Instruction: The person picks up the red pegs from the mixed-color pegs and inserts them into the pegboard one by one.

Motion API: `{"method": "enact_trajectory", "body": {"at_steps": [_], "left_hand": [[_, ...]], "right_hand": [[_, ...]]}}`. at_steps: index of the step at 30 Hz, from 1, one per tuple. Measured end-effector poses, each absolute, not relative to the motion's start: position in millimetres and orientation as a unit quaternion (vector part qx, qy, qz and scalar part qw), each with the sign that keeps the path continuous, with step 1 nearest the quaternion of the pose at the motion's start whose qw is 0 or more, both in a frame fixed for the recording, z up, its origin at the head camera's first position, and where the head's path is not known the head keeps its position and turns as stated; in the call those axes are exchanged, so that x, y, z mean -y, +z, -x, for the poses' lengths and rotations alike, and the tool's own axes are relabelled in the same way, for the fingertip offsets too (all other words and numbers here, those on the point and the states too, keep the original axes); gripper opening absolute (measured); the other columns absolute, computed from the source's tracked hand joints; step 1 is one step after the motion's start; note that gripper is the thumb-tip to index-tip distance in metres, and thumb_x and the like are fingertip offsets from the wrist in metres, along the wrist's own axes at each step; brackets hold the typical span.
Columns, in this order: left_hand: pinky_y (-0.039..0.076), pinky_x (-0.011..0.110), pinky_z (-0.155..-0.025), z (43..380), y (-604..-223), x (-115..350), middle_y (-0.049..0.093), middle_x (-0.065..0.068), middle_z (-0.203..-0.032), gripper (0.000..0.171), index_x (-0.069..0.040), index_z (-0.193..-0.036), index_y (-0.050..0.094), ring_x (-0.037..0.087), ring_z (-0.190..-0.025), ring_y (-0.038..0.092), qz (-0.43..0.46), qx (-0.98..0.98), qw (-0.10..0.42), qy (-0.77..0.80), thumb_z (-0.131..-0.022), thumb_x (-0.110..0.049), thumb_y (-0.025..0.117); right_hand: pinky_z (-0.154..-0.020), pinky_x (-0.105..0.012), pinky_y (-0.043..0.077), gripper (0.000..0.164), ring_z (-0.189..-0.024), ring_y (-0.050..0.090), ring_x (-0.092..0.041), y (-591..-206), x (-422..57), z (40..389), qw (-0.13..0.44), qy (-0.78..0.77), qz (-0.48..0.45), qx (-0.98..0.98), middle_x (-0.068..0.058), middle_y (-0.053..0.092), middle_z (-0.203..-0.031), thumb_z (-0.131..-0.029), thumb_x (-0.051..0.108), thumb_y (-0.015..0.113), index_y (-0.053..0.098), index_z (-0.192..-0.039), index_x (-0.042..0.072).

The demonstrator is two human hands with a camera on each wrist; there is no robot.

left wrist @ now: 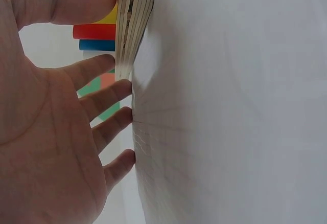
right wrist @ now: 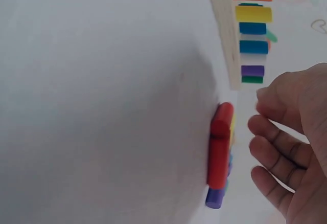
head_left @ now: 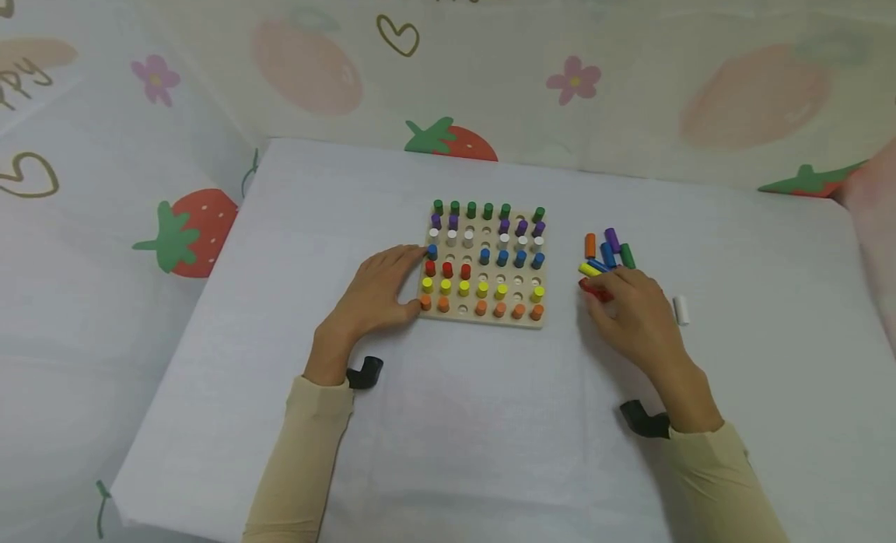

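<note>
A square wooden pegboard (head_left: 483,321) holds rows of green, purple, white, blue, red, yellow and orange pegs, with several bare holes. My left hand (head_left: 381,294) rests along its left edge, fingers spread, the thumb at the front corner by an orange peg. In the left wrist view the thumb and index fingertip touch the board's side (left wrist: 125,45). My right hand (head_left: 637,317) hovers over the loose pegs right of the board. Right below its fingers lie red pegs (right wrist: 219,152); the right wrist view shows nothing between the loosely bent fingers and thumb.
Around the right hand lie more loose pegs: orange (head_left: 590,245), purple (head_left: 612,239), blue (head_left: 607,254), green (head_left: 627,255) and yellow (head_left: 589,269). A white peg (head_left: 681,310) lies apart, to the hand's right. A patterned cloth backdrop (head_left: 525,123) rises behind the white table (head_left: 476,418).
</note>
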State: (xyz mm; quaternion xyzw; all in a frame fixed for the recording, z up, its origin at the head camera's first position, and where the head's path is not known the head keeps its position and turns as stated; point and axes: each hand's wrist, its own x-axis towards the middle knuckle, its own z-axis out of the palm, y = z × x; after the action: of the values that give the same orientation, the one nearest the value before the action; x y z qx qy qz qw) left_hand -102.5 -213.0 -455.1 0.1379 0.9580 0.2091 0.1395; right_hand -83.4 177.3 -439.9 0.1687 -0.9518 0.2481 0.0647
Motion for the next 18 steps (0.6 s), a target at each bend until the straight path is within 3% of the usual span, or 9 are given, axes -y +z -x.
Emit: {"method": "enact_trajectory", "body": {"at_steps": [8,18], "left_hand": [[0.021,0.058,-0.135,102,-456,213,0.038,0.008,-0.171,0.085,-0.014,-0.165,0.037,0.032,-0.163,0.029,-0.135,-0.957,0.137,0.217,-0.085,-0.032,0.060],[0.022,0.058,-0.135,104,-456,212,0.039,0.008,-0.171,0.084,-0.014,-0.165,0.037,0.032,-0.162,0.030,-0.139,-0.958,0.134,0.213,-0.086,-0.032,0.060]], "right_hand": [[-0.081,-0.053,0.058,0.022,-0.090,0.067,-0.038,-447,-180,80,0.050,0.228,-0.132,0.963,-0.020,0.076,-0.100,-0.091,0.011,0.077,0.076,-0.108,-0.003],[-0.073,-0.051,0.053,0.021,-0.084,0.066,-0.037,-451,-178,81,0.076,0.198,-0.123,0.969,-0.021,0.077,-0.094,-0.089,0.012,0.079,0.077,-0.103,-0.003]]}}
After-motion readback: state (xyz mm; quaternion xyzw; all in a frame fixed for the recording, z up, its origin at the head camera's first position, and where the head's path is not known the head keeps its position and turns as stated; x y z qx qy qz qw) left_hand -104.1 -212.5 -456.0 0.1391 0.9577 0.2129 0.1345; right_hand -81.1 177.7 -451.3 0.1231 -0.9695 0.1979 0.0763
